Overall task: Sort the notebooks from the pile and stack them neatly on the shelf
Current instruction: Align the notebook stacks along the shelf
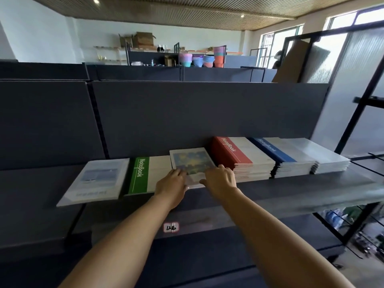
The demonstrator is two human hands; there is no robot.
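Both hands rest on a white-bordered notebook with a blue and yellow picture cover (192,162) lying flat on the dark grey shelf (291,190). The left hand (171,185) holds its near left corner, fingers bent around the edge; the right hand (221,179) presses its near right side with fingers spread. Just left of the grip lies a green-banded white notebook (145,175), then a pale grey-blue notebook (99,180). Just right stand a red-banded stack (241,157), a blue-banded stack (286,153) and a plain white stack (330,156).
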